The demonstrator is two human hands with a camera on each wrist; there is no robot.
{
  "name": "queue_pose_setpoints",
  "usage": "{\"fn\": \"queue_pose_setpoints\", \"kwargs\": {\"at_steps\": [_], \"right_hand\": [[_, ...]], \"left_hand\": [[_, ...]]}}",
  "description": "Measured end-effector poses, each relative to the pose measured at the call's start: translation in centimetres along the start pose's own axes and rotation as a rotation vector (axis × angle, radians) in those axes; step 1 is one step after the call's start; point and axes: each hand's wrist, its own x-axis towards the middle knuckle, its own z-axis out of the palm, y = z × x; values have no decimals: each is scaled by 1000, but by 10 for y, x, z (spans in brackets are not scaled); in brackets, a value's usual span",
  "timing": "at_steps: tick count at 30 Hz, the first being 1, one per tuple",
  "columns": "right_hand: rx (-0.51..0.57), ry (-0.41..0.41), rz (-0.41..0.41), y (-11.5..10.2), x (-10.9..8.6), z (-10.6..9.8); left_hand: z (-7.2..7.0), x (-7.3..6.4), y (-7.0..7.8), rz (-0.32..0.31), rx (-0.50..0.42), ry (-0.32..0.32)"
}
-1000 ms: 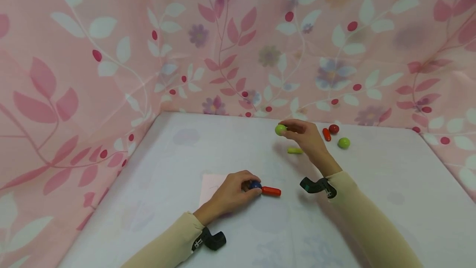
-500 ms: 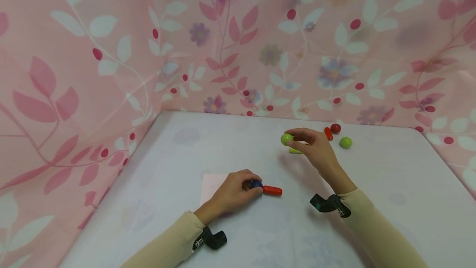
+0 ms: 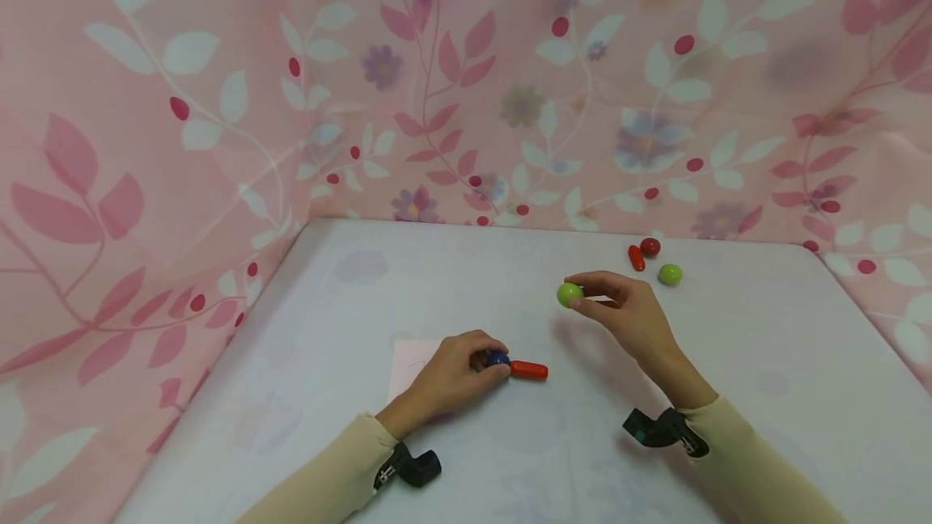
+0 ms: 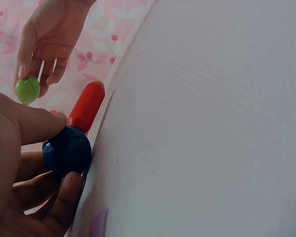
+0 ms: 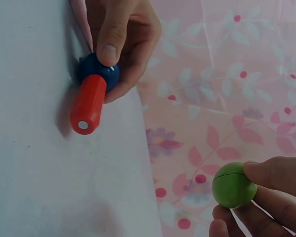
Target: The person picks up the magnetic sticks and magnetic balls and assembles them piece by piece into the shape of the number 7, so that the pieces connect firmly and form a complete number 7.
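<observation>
My left hand (image 3: 453, 377) rests low over the white table and grips a dark blue ball (image 4: 66, 152) between thumb and fingers. A short red rod (image 3: 529, 370) lies end-on against that ball, pointing right. In the right wrist view the rod's free end shows a silvery round tip (image 5: 83, 125). Above the table, to the right and farther back, my right hand (image 3: 635, 320) pinches a light green ball (image 3: 569, 294) by thumb and fingertips. The green ball is apart from the red rod. The yellow-green rod seen earlier is mostly hidden behind my right hand.
At the back right lie a dark red ball (image 3: 650, 247), another red rod (image 3: 637, 258) and a second green ball (image 3: 671, 274). A pale pink paper (image 3: 409, 362) lies partly under my left hand. Floral pink cloth (image 3: 466, 87) hangs behind the table (image 3: 349, 297).
My right hand has come nearer and slightly to the right with the green ball, now covering most of the yellow-green rod. My left hand stays in place on the blue ball.
</observation>
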Motion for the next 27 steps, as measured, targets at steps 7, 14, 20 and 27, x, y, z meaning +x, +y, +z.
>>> {"fn": "queue_pose_setpoints", "kwargs": {"at_steps": [7, 14, 20, 27], "right_hand": [[-11, -17, 12, 6, -15, 1], [-25, -35, 30, 10, -32, 2], [-29, -31, 32, 12, -38, 3], [10, -52, 38, 17, -47, 8]], "left_hand": [[-1, 0, -1, 3, 3, 5], [-1, 1, -2, 3, 10, -2], [-1, 2, -1, -1, 18, 6], [0, 0, -1, -5, 9, -1]]}}
